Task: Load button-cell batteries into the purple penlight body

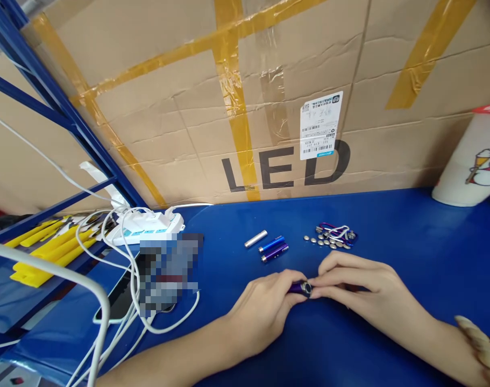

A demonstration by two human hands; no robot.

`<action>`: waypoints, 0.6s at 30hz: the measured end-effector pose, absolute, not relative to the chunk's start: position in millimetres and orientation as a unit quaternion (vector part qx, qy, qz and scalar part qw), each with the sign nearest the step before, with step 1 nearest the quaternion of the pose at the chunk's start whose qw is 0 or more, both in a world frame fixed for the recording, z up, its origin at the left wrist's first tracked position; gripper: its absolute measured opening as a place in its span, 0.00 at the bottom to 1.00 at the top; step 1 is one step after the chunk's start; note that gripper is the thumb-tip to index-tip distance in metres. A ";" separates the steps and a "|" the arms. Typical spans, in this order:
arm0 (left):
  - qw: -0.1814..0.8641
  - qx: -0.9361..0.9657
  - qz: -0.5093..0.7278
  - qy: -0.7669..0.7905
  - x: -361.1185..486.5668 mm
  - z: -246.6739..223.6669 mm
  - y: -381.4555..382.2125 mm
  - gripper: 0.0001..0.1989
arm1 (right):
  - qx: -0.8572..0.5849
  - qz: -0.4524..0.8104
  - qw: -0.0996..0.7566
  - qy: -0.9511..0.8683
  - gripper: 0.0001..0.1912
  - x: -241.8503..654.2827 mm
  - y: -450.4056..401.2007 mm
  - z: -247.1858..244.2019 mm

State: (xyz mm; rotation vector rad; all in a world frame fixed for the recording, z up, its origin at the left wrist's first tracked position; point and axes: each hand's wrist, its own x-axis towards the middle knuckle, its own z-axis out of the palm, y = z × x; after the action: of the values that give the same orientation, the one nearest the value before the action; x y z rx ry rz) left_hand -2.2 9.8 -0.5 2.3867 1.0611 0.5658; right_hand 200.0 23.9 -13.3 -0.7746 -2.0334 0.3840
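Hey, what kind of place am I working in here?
Perhaps a storeroom or small workshop: a big cardboard box marked LED stands behind the blue tabletop, a blue metal frame rises at the left, and small shiny tubes lie in front of the box.

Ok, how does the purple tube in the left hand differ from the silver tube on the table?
The purple tube is dark purple; the silver tube is pale metallic. The left hand holds the purple tube, whereas the silver tube lies on the blue table. Fingers partly cover the purple tube, while the silver tube is uncovered. Both look slim and rounded.
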 end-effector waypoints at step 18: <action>0.239 0.872 0.230 0.360 -5.3 -8.5 11.7 0.05 | -0.331 0.129 0.410 -0.840 0.07 200.9 20.4 -10.1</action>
State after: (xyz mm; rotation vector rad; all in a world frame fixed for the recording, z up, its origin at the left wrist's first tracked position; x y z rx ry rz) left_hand -5.3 11.7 -8.5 2.3876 0.9850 0.6300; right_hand 200.9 20.4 -10.1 -0.8336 -2.1144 0.3256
